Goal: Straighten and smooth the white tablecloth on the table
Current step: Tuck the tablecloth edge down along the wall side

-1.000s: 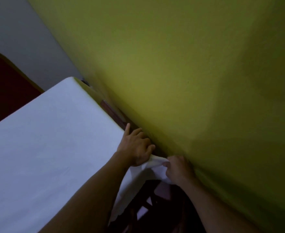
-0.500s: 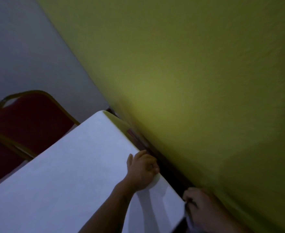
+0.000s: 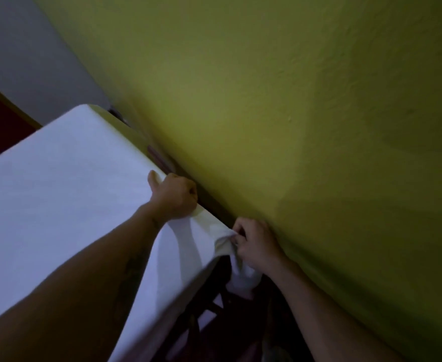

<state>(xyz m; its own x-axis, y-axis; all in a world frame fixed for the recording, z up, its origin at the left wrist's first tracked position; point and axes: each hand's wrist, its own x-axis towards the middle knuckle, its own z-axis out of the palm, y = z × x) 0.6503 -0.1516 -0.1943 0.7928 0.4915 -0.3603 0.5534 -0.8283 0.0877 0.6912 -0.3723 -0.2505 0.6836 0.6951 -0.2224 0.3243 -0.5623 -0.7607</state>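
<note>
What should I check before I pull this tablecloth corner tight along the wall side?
1. Left hand grips the tablecloth edge: ok.
2. Right hand pinches the corner: ok.
3. Corner lies flat: not ok, it is bunched between the hands.
4. Top surface smooth: ok in the visible part.
5. Free room beside the wall: not ok, both hands are close against it.
6. Even overhang on the other sides: cannot tell, out of view.

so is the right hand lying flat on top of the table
No, the right hand is curled, pinching the bunched corner of the white tablecloth beside the yellow-green wall.
</note>
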